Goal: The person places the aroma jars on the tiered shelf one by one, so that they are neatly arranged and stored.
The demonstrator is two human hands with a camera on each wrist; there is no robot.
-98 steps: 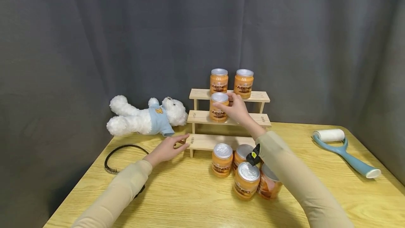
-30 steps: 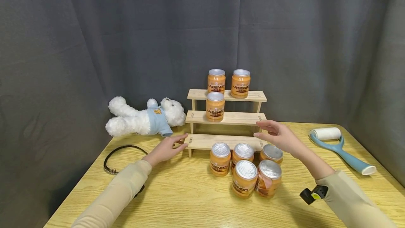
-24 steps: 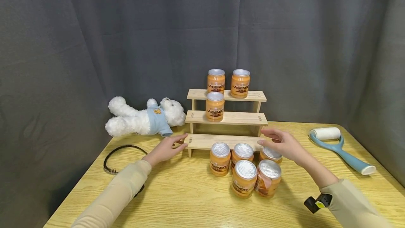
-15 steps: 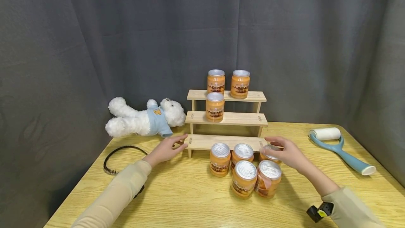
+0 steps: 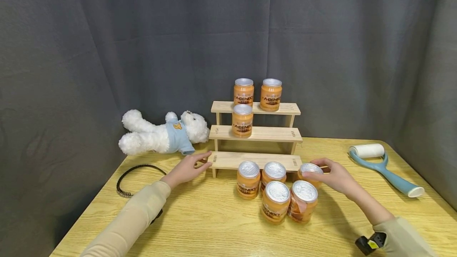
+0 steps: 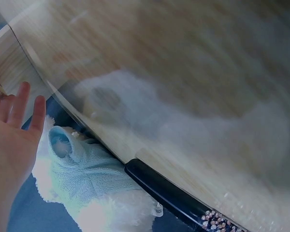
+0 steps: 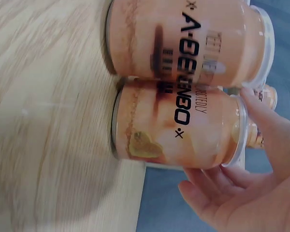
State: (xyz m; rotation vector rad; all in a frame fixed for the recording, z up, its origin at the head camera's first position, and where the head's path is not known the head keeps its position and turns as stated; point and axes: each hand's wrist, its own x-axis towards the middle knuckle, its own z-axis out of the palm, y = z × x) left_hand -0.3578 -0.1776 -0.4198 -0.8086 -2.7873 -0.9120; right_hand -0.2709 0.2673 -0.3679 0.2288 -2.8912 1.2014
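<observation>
In the head view my right hand (image 5: 337, 177) grips an orange jar (image 5: 310, 167) near its silver lid, thumb at the front and fingers behind. This jar is at the back right of a group of several similar jars on the table. The right wrist view has two jars (image 7: 179, 123) in the foreground, largely hiding the gripped one. My left hand (image 5: 187, 168) touches the left end of the lowest board of a three-tier wooden stand (image 5: 228, 160), fingers fairly straight. Two jars (image 5: 271, 95) occupy the top tier, and one jar (image 5: 242, 121) the middle tier.
Left of the stand lies a white plush bear (image 5: 160, 136) in a blue shirt. A black headband (image 5: 123, 191) sits by my left forearm. On the right is a blue-handled lint roller (image 5: 385, 167). A grey curtain (image 5: 228, 31) hangs behind the table (image 5: 214, 225).
My right hand has left the middle-tier jar, moved right and down, and taken hold of the back right jar, which has shifted slightly right. My left hand has stayed at the stand.
</observation>
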